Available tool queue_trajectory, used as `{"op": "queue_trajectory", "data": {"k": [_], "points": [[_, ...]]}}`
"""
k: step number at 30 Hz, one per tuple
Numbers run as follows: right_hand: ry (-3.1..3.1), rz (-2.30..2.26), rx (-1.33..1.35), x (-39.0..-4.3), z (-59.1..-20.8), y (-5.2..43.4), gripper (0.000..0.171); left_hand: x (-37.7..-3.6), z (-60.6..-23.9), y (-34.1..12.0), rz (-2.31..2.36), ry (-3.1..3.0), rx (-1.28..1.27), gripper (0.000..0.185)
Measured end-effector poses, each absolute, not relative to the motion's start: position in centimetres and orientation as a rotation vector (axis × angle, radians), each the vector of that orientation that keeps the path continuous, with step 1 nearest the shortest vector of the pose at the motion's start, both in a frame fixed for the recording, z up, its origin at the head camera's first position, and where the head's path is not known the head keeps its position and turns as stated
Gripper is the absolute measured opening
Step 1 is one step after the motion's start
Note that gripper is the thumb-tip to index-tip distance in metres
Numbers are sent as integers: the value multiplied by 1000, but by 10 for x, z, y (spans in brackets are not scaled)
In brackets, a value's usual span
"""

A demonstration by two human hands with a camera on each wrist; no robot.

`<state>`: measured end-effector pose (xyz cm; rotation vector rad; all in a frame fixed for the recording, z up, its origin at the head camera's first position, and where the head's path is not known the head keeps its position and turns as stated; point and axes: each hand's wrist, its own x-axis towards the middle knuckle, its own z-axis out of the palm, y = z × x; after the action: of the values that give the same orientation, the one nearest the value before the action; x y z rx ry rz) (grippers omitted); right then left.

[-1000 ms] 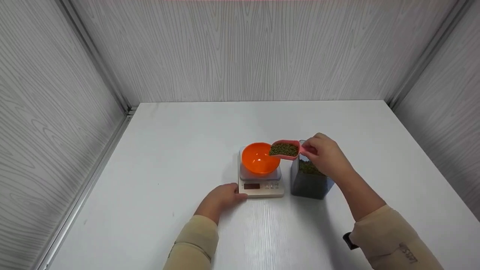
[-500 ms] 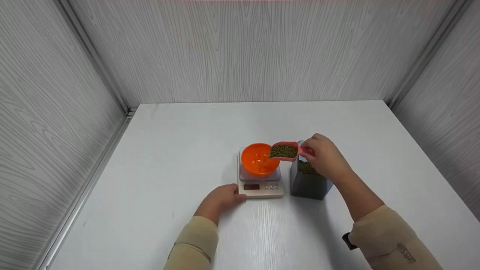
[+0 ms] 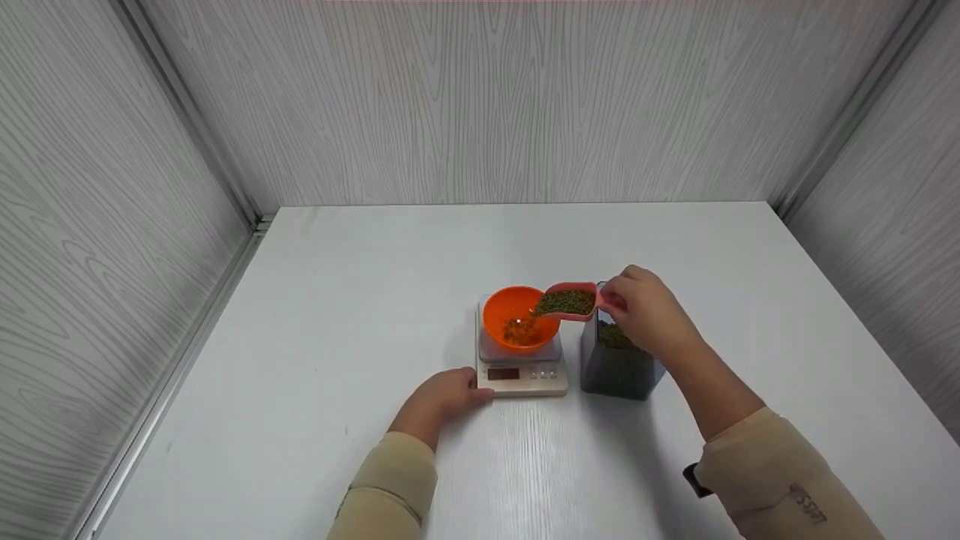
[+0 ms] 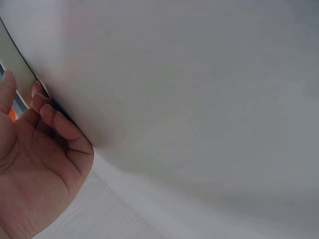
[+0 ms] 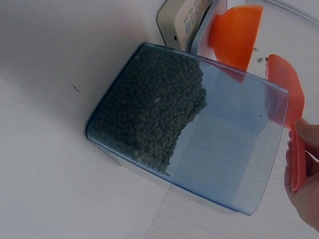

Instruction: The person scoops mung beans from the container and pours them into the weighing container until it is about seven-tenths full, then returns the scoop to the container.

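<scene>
My right hand [image 3: 646, 309] grips the handle of a pink scoop [image 5: 286, 84] heaped with green beans [image 3: 566, 302], likely mung beans. The scoop's lip is over the right rim of an orange bowl [image 3: 504, 307]. Some beans lie in the bowl, and a few are in the air below the lip in the right wrist view. Under the bowl is a kitchen scale [image 3: 517, 388]; its display is too small to read. My left hand [image 3: 450, 394] holds the scale's front left corner, thumb at the front edge, fingers curled against the side [image 4: 62, 124].
Right of the scale stands a clear bluish container [image 5: 234, 144], partly filled with the same beans, below my right hand. All of this is on a white table [image 3: 360, 300], with grey wood-grain panels [image 3: 480, 105] at the back and sides.
Beans have begun falling from the scoop and now lie in the bowl, which was bare a second ago. The scoop has tipped slightly toward the bowl. My left hand stays on the scale.
</scene>
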<state>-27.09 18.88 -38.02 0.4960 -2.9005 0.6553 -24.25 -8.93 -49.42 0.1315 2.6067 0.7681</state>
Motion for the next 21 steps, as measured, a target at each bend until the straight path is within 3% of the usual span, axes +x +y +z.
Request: {"op": "queue_trajectory", "data": {"k": [21], "points": [[-2846, 564, 552, -271, -376, 186, 18, -242, -494, -90, 792, 2588, 106, 29]]}}
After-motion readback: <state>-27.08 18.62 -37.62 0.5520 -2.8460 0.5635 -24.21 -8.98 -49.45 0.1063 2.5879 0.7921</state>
